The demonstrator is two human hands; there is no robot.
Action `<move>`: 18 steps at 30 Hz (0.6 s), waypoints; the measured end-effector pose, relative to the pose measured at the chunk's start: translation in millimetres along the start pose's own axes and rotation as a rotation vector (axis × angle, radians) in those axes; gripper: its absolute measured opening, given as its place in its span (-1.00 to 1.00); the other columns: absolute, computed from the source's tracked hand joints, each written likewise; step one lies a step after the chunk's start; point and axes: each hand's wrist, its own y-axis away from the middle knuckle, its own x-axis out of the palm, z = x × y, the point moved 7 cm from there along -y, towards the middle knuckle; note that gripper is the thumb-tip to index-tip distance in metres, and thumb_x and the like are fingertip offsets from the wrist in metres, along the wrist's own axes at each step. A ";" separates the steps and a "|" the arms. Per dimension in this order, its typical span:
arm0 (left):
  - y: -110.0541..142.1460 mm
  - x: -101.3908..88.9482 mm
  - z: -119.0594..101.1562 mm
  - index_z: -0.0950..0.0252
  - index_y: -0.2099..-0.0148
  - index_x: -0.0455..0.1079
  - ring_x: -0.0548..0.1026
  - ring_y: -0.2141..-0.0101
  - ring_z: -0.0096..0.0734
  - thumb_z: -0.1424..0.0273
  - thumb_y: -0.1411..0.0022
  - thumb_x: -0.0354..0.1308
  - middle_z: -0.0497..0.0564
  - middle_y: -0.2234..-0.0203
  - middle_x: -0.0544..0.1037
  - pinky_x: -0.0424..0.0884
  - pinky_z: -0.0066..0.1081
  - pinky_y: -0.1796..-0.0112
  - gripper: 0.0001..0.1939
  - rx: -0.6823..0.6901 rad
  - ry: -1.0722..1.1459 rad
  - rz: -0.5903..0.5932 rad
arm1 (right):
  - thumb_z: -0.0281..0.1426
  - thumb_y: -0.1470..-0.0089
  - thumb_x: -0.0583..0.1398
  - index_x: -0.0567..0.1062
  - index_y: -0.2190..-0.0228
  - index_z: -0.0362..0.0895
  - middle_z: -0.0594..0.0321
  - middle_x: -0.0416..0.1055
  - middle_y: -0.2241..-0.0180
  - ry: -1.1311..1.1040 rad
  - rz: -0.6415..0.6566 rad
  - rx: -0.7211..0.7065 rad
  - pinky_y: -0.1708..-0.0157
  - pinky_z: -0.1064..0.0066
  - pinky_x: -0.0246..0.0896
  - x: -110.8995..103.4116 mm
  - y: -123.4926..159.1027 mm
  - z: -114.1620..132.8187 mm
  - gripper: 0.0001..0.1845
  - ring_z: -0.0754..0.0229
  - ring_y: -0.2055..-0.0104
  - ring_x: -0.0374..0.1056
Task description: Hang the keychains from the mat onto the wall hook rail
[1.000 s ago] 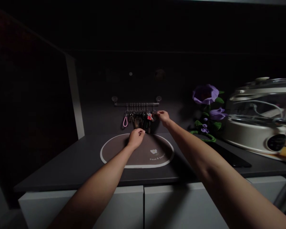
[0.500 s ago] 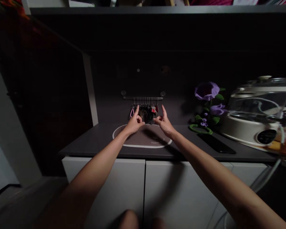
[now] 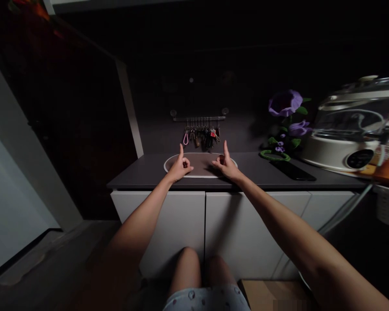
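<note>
Both my arms reach out over the front edge of a dark counter (image 3: 142, 175). My left hand (image 3: 180, 166) and my right hand (image 3: 226, 164) each hover above an oval brown mat (image 3: 199, 160) with a white rim. Each hand has its index finger raised and the thumb and other fingers curled together; nothing shows in either. Behind them, on the back wall, a metal rail (image 3: 199, 118) carries several bunches of keys (image 3: 202, 136), with a pink loop (image 3: 185, 138) at the left end. Neither hand touches the keys.
Purple fabric flowers (image 3: 285, 106) stand right of the mat, a flat black device (image 3: 293, 170) lying before them. A white cooker with a clear lid (image 3: 346, 134) fills the right end. White cabinet doors (image 3: 240, 224) are below; my knees (image 3: 197, 268) show at the bottom.
I have moved back from the counter and sat lower. Both hands came off the hanging keys and drew back over the mat, index fingers raised.
</note>
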 end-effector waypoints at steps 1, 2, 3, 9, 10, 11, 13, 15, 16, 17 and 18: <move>-0.3 -0.1 0.2 0.16 -0.22 -0.71 0.24 0.54 -0.64 0.52 0.02 0.12 -0.22 0.56 0.27 0.22 -0.57 0.39 0.08 -0.005 0.006 0.003 | -0.34 0.04 0.14 -0.54 -0.15 -0.08 0.46 0.12 0.59 0.006 0.000 0.001 0.51 0.51 0.09 0.0 -0.2 0.4 0.04 0.37 0.57 0.04; -0.5 -0.1 0.4 0.16 -0.22 -0.71 0.24 0.54 -0.64 0.52 0.02 0.12 -0.22 0.56 0.27 0.22 -0.57 0.39 0.08 -0.010 0.012 0.005 | -0.34 0.04 0.14 -0.53 -0.16 -0.08 0.46 0.12 0.59 0.012 -0.001 0.004 0.51 0.51 0.09 0.0 -0.4 0.9 0.03 0.37 0.57 0.04; -0.5 -0.2 0.9 0.15 -0.22 -0.70 0.24 0.54 -0.64 0.52 0.03 0.13 -0.22 0.56 0.27 0.22 -0.57 0.40 0.08 -0.014 0.019 0.006 | -0.33 0.04 0.14 -0.52 -0.16 -0.08 0.46 0.13 0.59 0.018 -0.001 0.006 0.51 0.50 0.10 -0.1 -0.4 1.4 0.03 0.36 0.57 0.04; 0.8 2.5 8.2 0.13 -0.22 -0.68 0.23 0.56 -0.65 0.49 0.04 0.17 -0.22 0.56 0.27 0.20 -0.58 0.44 0.11 -0.073 0.107 0.001 | -0.33 0.05 0.15 -0.43 -0.18 -0.07 0.45 0.16 0.59 0.055 -0.010 0.030 0.48 0.48 0.14 0.4 2.2 -0.5 0.00 0.36 0.57 0.09; 0.5 3.3 11.1 0.13 -0.23 -0.67 0.24 0.55 -0.65 0.47 0.04 0.18 -0.21 0.56 0.29 0.20 -0.58 0.44 0.11 -0.101 0.128 0.004 | -0.32 0.05 0.14 -0.39 -0.18 -0.05 0.44 0.17 0.59 0.064 -0.017 0.046 0.47 0.47 0.16 -0.1 2.1 -3.2 -0.02 0.36 0.56 0.11; -0.4 3.4 14.8 0.14 -0.23 -0.65 0.26 0.55 -0.64 0.45 0.03 0.19 -0.20 0.55 0.30 0.21 -0.57 0.44 0.10 -0.135 0.147 0.003 | -0.30 0.05 0.14 -0.34 -0.19 -0.04 0.43 0.20 0.58 0.076 -0.029 0.069 0.44 0.46 0.18 -1.4 1.4 -6.9 -0.06 0.35 0.55 0.14; -5.0 0.1 24.4 0.16 -0.25 -0.59 0.30 0.50 -0.61 0.38 0.01 0.20 -0.13 0.48 0.37 0.24 -0.54 0.41 0.07 -0.213 0.170 -0.021 | -0.26 0.04 0.13 -0.15 -0.18 -0.04 0.37 0.28 0.53 0.113 -0.053 0.135 0.37 0.40 0.22 -6.3 -3.3 -16.8 -0.17 0.32 0.49 0.22; -15.0 -8.8 35.7 0.19 -0.27 -0.49 0.36 0.40 -0.54 0.29 0.01 0.20 -0.01 0.32 0.42 0.27 -0.50 0.35 0.03 -0.291 0.160 -0.071 | -0.19 0.05 0.13 0.08 -0.12 -0.08 0.25 0.37 0.39 0.162 -0.087 0.209 0.24 0.33 0.23 -16.1 -14.0 -27.2 -0.30 0.26 0.36 0.30; -22.3 -15.0 41.5 0.20 -0.28 -0.43 0.38 0.33 -0.49 0.25 0.02 0.20 0.06 0.22 0.41 0.29 -0.47 0.31 0.01 -0.325 0.140 -0.102 | -0.15 0.05 0.13 0.17 -0.07 -0.11 0.18 0.39 0.30 0.183 -0.112 0.236 0.17 0.30 0.22 -22.9 -21.9 -31.4 -0.34 0.22 0.28 0.31; -31.0 -21.9 46.7 0.22 -0.28 -0.38 0.38 0.23 -0.42 0.20 0.03 0.20 0.12 0.12 0.38 0.29 -0.45 0.27 0.00 -0.350 0.112 -0.133 | -0.11 0.06 0.13 0.24 -0.03 -0.13 0.12 0.39 0.21 0.196 -0.140 0.253 0.11 0.28 0.18 -30.8 -31.6 -34.5 -0.36 0.18 0.20 0.31; -41.1 -28.9 51.2 0.24 -0.28 -0.33 0.35 0.14 -0.34 0.17 0.05 0.20 0.16 0.03 0.32 0.29 -0.42 0.21 -0.01 -0.365 0.075 -0.161 | -0.08 0.08 0.12 0.27 -0.01 -0.16 0.06 0.36 0.13 0.204 -0.172 0.262 0.06 0.27 0.15 -39.4 -42.7 -37.0 -0.35 0.15 0.12 0.29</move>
